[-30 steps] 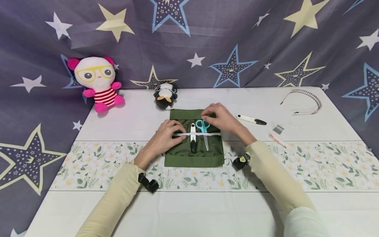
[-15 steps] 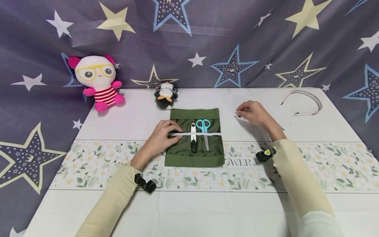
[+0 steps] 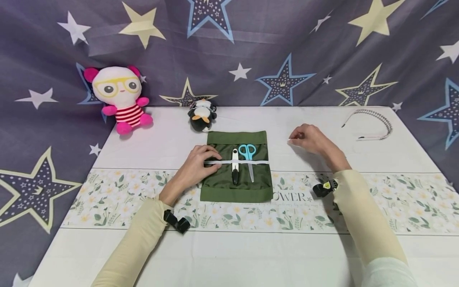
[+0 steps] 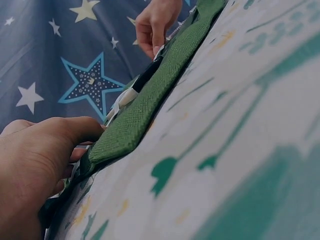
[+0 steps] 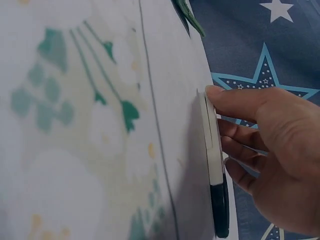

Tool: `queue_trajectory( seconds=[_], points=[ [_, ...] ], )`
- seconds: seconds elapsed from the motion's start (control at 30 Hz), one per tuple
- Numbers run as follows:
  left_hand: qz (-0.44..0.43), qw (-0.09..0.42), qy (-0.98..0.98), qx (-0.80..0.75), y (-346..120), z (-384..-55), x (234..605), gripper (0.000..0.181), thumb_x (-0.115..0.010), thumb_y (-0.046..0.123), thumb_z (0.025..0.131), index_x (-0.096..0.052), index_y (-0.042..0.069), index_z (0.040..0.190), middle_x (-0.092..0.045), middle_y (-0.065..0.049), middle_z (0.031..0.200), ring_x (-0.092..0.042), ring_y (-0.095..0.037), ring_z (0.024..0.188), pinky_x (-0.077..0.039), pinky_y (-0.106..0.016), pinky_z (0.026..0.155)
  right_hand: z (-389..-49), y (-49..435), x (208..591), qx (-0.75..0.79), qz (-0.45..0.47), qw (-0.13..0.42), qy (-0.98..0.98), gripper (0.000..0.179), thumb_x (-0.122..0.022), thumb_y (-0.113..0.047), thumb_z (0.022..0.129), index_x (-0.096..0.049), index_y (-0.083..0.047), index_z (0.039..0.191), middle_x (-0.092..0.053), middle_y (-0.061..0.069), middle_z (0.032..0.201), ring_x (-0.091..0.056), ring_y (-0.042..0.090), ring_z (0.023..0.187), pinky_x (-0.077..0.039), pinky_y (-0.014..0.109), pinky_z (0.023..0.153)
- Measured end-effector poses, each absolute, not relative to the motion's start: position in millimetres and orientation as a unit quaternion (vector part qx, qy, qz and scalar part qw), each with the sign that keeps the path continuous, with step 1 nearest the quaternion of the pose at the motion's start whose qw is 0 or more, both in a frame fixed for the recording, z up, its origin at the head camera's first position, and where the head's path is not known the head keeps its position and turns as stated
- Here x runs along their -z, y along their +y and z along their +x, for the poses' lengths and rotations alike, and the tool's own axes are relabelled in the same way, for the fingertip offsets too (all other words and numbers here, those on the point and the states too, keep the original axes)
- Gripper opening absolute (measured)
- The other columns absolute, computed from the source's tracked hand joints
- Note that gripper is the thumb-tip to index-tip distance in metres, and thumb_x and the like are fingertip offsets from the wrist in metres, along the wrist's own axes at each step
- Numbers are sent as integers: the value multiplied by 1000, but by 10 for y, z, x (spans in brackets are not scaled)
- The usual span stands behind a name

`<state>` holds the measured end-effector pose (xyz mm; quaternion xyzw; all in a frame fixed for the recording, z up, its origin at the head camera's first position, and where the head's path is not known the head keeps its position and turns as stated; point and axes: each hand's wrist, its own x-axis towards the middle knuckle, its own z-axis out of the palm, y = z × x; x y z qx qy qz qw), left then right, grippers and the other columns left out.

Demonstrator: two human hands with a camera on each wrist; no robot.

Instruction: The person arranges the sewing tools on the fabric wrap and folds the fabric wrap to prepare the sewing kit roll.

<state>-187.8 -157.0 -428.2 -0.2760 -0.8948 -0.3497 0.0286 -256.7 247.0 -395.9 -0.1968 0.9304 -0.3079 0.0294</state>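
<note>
A green fabric tool roll [image 3: 236,195] lies flat with a white elastic band [image 3: 258,162] across it. Under the band are white-and-black thread snips [image 3: 235,165] and turquoise-handled scissors [image 3: 247,151]. My left hand [image 3: 199,165] rests on the roll's left edge, thumb and fingers apart on either side of the band. To the right of the roll, my right hand [image 3: 310,139] pinches one end of a second pair of thread snips [image 5: 212,150]. In the right wrist view their black end points away from the thumb, close along the tabletop; in the head view the hand mostly hides them.
A pink-and-white plush panda [image 3: 122,99] and a small penguin toy [image 3: 201,116] are at the back left. A headband [image 3: 387,123] lies at the back right. A floral printed strip [image 3: 125,199] crosses the white table. Star-patterned cloth hangs behind.
My right hand has moved right, from the scissors' handles to the loose thread snips, and pinches them. The small grey and pink items are now hidden behind it. My left hand shifted slightly left.
</note>
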Motion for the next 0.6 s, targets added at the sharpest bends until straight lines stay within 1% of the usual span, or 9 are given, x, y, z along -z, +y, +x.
queue_trajectory(
  seconds=[0.07,0.13,0.27,0.4,0.5,0.6],
  points=[
    [-276,28,-895,349,-1572,-1883,4286,20,-75,20,98,-76,8,114,-61,-14,131,-47,-36,124,-36,-56,106,-2560,2467,3955,305,-204,22,930,8,-72,-1,95,-73,6,99,-67,16,91,-57,28,85,-45,40,79],
    [-276,27,-895,348,-1574,-1886,4290,20,-75,20,98,-76,8,114,-60,-14,131,-47,-37,124,-36,-56,106,-2555,2462,3941,301,-199,18,932,8,-71,-1,96,-72,6,99,-69,17,91,-60,30,85,-46,41,80],
    [-278,27,-895,348,-1575,-1887,4294,20,-75,20,98,-76,8,115,-60,-15,131,-47,-37,125,-36,-56,106,-2539,2461,3882,287,-181,18,941,8,-67,-3,99,-69,4,103,-72,20,99,-67,34,91,-50,47,85],
    [-278,26,-894,349,-1571,-1883,4291,21,-75,20,98,-76,8,115,-60,-14,131,-47,-37,125,-36,-56,106,-2516,2474,3814,290,-173,2,941,8,-66,-2,99,-67,4,104,-72,22,101,-67,37,94,-50,51,87],
    [-279,27,-894,349,-1568,-1881,4288,21,-75,20,98,-76,8,115,-60,-15,131,-47,-37,125,-36,-57,106,-2506,2482,3770,308,-167,-23,936,9,-67,-4,99,-67,4,104,-71,22,98,-67,37,92,-50,49,84],
    [-280,28,-894,348,-1569,-1879,4285,20,-75,20,98,-76,8,115,-60,-15,131,-47,-37,124,-36,-57,106,-2500,2492,3732,327,-161,-46,930,11,-68,-6,100,-69,4,106,-72,19,97,-68,35,89,-52,41,79]
  ],
)
